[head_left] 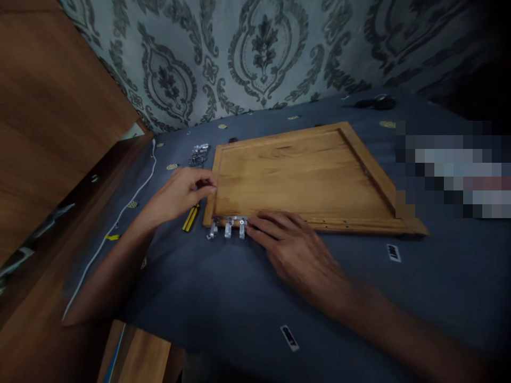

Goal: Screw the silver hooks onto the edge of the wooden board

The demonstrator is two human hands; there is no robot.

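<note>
The wooden panel (279,181), a flat board in a raised frame, lies at the centre of the frame on the blue cloth (223,303), a position that probably gives it full support from below. The metal hook rack (228,229) sits along the panel's near edge, at its lower-left corner; its prongs project past the edge, presumably so that they remain free of the wood. The right hand (293,247) rests on the near edge beside the rack, fingers slightly bent and fingertips at the rack's right end, a placement that likely steadies both parts. Its thumb is hidden, so whether it grips the edge cannot be told. The left hand (181,194) is at the panel's left edge, fingers curled and thumb close to the forefinger; whether a small item is pinched between them cannot be told. The yellow-handled tool (191,218) lies just below this hand, and the loose metal hardware (198,154) lies above it, left of the panel, both apparently positioned for short reach.
</note>
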